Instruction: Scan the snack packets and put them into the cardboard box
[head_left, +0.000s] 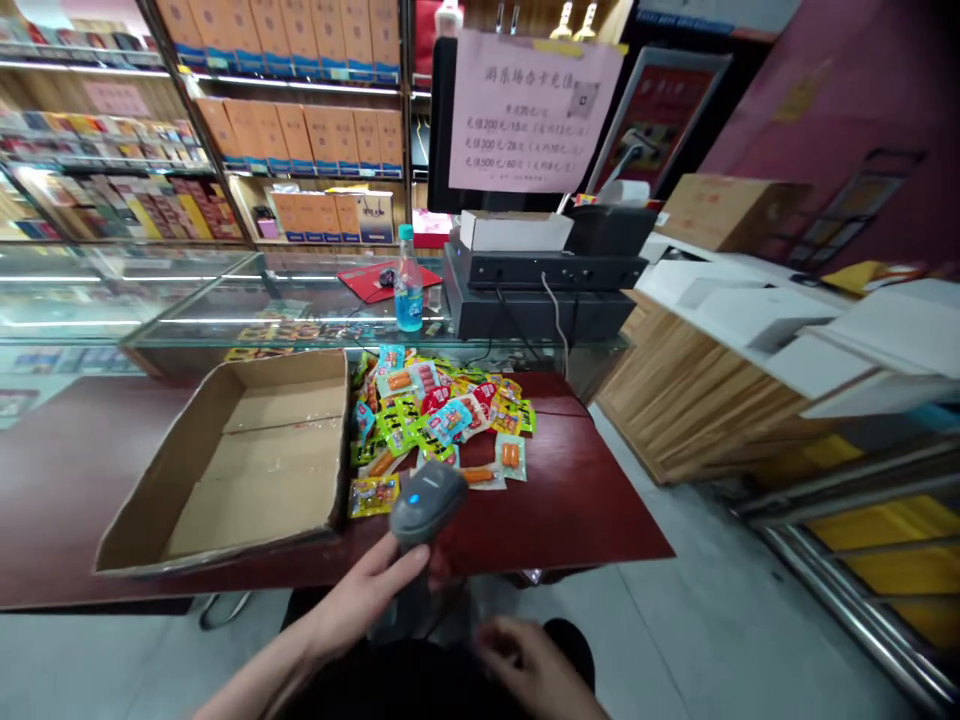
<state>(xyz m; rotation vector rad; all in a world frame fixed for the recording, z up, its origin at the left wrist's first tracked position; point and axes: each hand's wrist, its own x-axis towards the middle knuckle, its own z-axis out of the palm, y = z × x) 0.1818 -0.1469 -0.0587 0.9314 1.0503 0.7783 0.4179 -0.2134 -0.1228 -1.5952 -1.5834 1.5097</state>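
My left hand (394, 575) is closed around the handle of a dark grey barcode scanner (427, 500), which has a small blue light on top. The scanner is held over the table's front edge, its head toward a heap of packaged snacks (420, 410). Small sausages show through several clear wrappers; other packets are green, yellow, blue and red. Low over my lap, my right hand (525, 660) is smeared by motion. Its fingers look bent, and I cannot make out anything in them. Left of the heap lies a shallow cardboard box (274, 470) with nothing inside.
The dark red table (555, 500) meets a glass display counter (300, 290). On the counter are a bottle of blue drink (408, 285), a black cash drawer (540, 310) and a monitor with a pink notice (525, 115). A wooden cabinet (675, 400) stands at right.
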